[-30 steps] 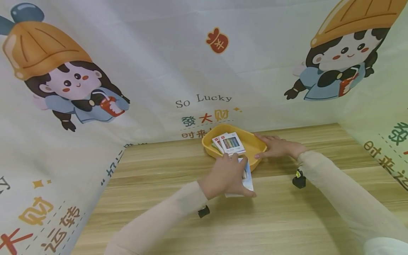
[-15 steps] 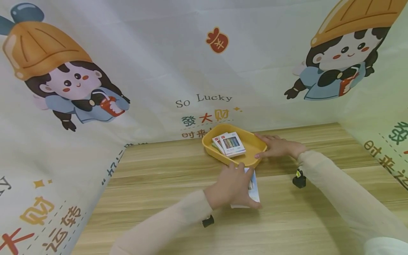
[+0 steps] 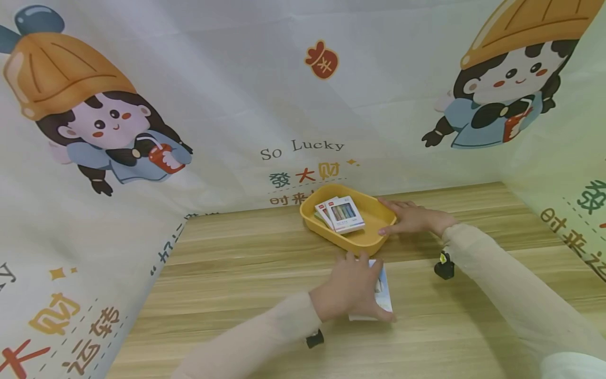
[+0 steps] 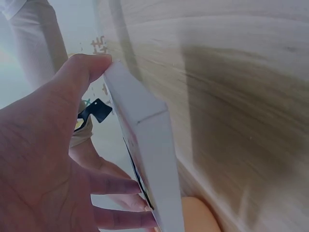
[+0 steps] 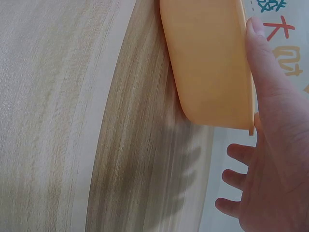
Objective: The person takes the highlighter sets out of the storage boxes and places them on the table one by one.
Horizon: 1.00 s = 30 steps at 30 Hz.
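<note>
My left hand (image 3: 347, 287) grips a flat white-and-light-blue box (image 3: 384, 296) just in front of the yellow basket (image 3: 374, 218). In the left wrist view the thumb is on one end of this box (image 4: 157, 150) and the fingers reach toward its far end; the hand covers much of its printed face. My right hand (image 3: 414, 218) holds the basket's right end, thumb over the rim (image 5: 253, 96) and the other fingers outside. Inside the basket, on its left side, a white crayon box (image 3: 346, 215) overlaps another white box (image 3: 324, 210) with red on it.
The wood-grain table (image 3: 227, 295) runs back to a printed cloth backdrop (image 3: 227, 95), which also rises at both sides. The basket stands close to that back cloth. A black wrist camera mount (image 3: 444, 267) hangs below the right sleeve, another (image 3: 314, 339) below the left.
My left hand has drawn the box away from the basket's front rim, toward me and slightly right. The right hand and the basket have stayed in place.
</note>
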Each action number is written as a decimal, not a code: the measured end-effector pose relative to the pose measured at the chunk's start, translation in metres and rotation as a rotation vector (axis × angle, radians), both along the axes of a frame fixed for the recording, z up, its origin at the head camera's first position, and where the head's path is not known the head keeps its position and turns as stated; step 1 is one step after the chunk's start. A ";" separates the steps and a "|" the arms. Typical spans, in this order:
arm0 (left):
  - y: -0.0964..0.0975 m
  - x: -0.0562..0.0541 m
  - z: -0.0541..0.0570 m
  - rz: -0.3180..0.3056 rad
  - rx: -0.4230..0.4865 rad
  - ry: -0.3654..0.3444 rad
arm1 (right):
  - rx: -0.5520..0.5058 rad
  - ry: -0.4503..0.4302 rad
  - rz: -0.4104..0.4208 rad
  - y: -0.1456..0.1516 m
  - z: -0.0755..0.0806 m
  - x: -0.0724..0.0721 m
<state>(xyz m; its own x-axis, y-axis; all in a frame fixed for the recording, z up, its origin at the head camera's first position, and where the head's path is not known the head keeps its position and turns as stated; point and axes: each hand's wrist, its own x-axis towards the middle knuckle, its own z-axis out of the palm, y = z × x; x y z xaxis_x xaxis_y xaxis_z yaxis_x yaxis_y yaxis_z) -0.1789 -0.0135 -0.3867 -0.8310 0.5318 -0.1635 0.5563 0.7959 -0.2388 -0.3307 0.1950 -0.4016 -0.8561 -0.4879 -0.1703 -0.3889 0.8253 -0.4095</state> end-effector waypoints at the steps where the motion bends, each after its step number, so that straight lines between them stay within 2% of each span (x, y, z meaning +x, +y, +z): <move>1: 0.001 0.000 -0.001 0.000 -0.001 0.001 | -0.001 -0.001 0.000 0.000 0.000 0.000; 12: 0.008 0.006 -0.017 0.023 0.010 -0.025 | 0.012 -0.012 -0.003 0.000 0.001 0.001; 30: 0.013 0.007 -0.038 0.037 -0.015 -0.011 | 0.019 -0.017 -0.005 0.001 -0.003 -0.003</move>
